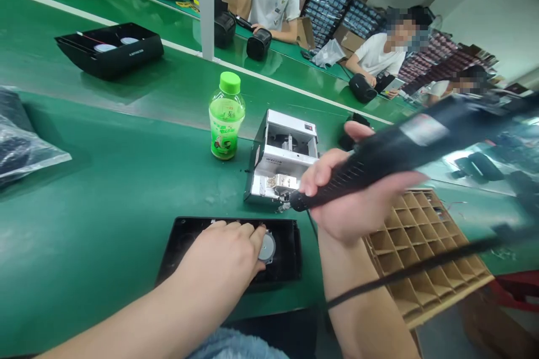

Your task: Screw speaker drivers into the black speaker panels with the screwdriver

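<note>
My left hand (227, 255) rests palm down on a black speaker housing (286, 249) at the near edge of the green bench, its fingers curled against a round silver speaker driver (267, 247) set in it. My right hand (353, 202) is wrapped round a black electric screwdriver (391, 160), held almost level. The tool's tip points left into a small white and silver box (282, 157) of screws. A black cable (421, 269) trails from the tool past my forearm.
A green bottle (226, 118) stands left of the white box. A cardboard divider tray (425, 252) sits at the right. Another black housing (112, 47) lies on the belt (126, 140) behind, and a plastic bag (21, 140) at far left. Other people work opposite.
</note>
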`<state>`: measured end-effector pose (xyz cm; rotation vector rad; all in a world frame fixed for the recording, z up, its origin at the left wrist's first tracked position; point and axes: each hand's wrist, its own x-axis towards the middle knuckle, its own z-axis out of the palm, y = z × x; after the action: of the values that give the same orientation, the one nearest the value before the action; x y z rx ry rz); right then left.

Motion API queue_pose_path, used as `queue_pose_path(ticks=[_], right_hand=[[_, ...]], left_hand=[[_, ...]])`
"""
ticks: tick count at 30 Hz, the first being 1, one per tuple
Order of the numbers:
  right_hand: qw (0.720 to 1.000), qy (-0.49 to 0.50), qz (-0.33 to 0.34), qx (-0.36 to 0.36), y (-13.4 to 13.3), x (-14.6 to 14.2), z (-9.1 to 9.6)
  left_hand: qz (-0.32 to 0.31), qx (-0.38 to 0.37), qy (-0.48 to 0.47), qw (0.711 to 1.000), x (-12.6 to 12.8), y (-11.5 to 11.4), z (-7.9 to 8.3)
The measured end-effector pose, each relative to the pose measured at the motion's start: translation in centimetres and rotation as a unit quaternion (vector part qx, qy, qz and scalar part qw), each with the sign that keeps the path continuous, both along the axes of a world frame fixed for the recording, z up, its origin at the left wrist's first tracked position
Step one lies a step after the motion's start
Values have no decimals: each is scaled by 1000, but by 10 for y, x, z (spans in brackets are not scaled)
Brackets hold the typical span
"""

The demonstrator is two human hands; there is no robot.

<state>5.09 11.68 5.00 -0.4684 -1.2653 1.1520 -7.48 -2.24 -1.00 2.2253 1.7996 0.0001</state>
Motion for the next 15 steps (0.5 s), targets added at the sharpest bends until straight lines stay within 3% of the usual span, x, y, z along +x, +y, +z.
queue_pose_path(ticks=[6, 10, 15], right_hand=[[998, -7, 21, -59, -51, 49, 14], [997, -16, 31, -69, -70, 63, -1], [996, -20, 54, -67, -72, 64, -23]], left_hand=[[36, -43, -20, 998, -1, 1, 4], [40, -64, -26, 997, -2, 6, 5], [34, -60, -25, 997, -2, 11, 5]])
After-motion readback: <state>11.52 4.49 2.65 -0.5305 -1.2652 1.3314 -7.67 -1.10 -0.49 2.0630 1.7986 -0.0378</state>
